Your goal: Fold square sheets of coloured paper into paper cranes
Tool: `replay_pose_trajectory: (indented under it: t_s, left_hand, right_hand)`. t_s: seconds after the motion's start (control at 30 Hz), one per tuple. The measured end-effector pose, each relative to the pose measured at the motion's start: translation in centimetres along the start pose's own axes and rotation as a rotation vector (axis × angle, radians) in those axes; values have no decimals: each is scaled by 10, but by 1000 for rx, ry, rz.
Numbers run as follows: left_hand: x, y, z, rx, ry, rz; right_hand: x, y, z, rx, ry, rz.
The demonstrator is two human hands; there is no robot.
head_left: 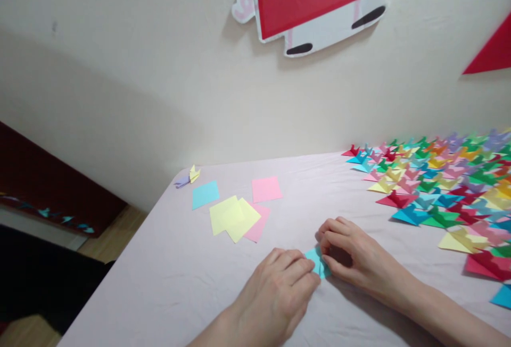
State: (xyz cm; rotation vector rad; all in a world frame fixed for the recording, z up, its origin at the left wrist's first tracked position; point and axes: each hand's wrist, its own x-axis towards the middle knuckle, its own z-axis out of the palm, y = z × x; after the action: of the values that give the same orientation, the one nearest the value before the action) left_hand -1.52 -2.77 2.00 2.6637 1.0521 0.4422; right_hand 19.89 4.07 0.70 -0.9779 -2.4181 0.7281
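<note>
A small piece of blue folding paper (318,263) lies on the pale tablecloth (167,283), partly covered by my fingers. My left hand (279,288) presses on its left side with the fingers close together, hiding that edge. On the right, my right hand (345,254) curls its thumb and fingertips around the paper's other side. Beyond my left hand are two overlapping yellow sheets (239,219) on top of a pink sheet (259,224). Another pink sheet (266,189) and a blue sheet (205,195) lie flat behind them.
Rows of colourful folded paper birds (439,187) cover the table's right side. A yellow folded piece (194,174) and a purple one (182,181) sit at the far left corner. A wall (159,70) with a red-and-white decoration (323,1) borders the table's back.
</note>
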Motion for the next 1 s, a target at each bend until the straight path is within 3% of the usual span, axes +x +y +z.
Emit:
replay_pose_trajectory:
  t_s: [0.67, 1.0]
  left_hand:
    - [4, 6, 2, 23, -66, -64]
    - [4, 8, 1, -7, -24, -76]
  right_hand:
    - [0, 2, 2, 19, -21, 6]
    - [-3, -8, 3, 22, 6, 129]
